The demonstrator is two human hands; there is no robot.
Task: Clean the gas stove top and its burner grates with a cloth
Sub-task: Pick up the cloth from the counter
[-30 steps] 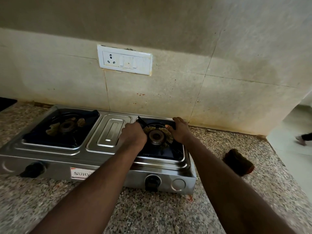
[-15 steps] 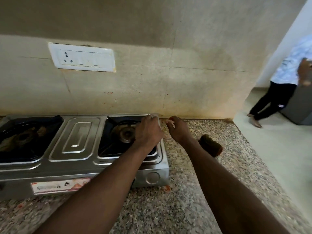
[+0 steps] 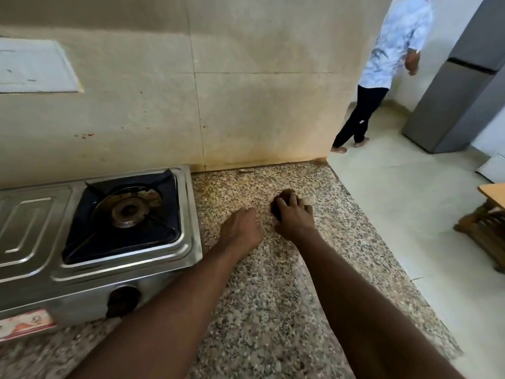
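The steel gas stove [image 3: 188, 242] stands at the left on the speckled granite counter [image 3: 273, 296]. Its right burner [image 3: 127, 210] sits under a black grate [image 3: 161, 224] in a dark pan. A dark brown cloth [image 3: 284, 193] lies on the counter to the right of the stove. My right hand [image 3: 293, 217] is on top of the cloth, fingers curled over it. My left hand [image 3: 240, 228] rests just left of it on the counter, fingers curled, with nothing seen in it. Most of the cloth is hidden under my right hand.
A black knob [image 3: 123, 300] is on the stove's front. A white switch plate [image 3: 35, 67] is on the stained tiled wall. The counter ends at the right; beyond it a person [image 3: 393, 42] stands by a grey fridge [image 3: 459, 91], with a wooden stool [image 3: 486, 228] nearer.
Both hands left the right burner grate and moved right onto the counter. My right hand came down on the cloth. The view swung right, so the left burner is out of frame.
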